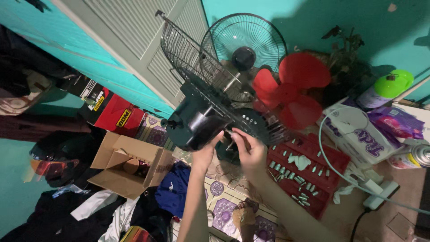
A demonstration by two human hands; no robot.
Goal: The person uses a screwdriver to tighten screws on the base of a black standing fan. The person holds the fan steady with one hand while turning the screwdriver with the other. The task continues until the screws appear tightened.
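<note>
Head view: both hands (233, 150) on fan motor (195, 123).

Landmark: fan motor (197, 123).

Left of it, red-and-black box (117, 114) leaned on wall, yellow labels (123, 118). Below-left, open cardboard box (130, 166), brown. Far right, white tissue pack (356, 134) with purple print; purple packet (396, 122) beyond. Spray can (410, 157) at right edge, white-red label. Below-right, red tray (309, 172).
</note>
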